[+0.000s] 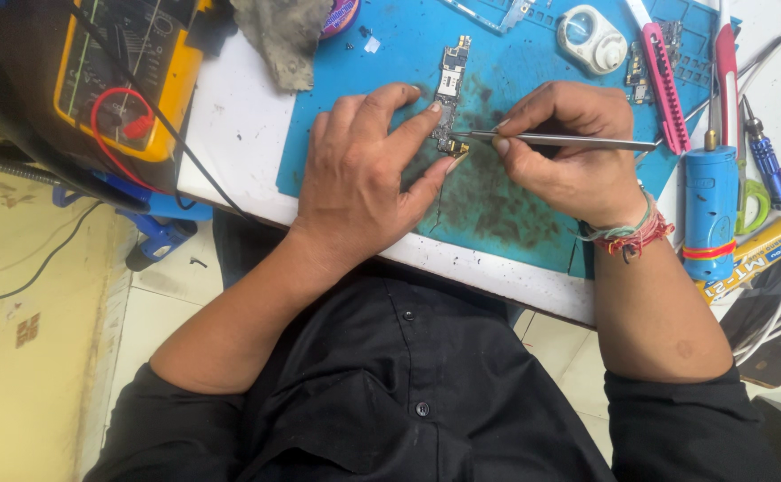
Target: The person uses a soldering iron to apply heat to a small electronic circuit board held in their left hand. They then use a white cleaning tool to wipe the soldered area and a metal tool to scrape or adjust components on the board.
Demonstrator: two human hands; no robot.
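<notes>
The left hand pins a slim, fragile-looking green circuit board by its edges on the blue mat, while the right hand pinches steel tweezers, apparently touching its near end.

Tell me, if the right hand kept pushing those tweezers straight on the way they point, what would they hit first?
The right hand points its metal tweezers leftward. Their tips already sit at the lower end of the small circuit board. Just beyond are the left hand fingertips pinning it to the blue mat.
</notes>
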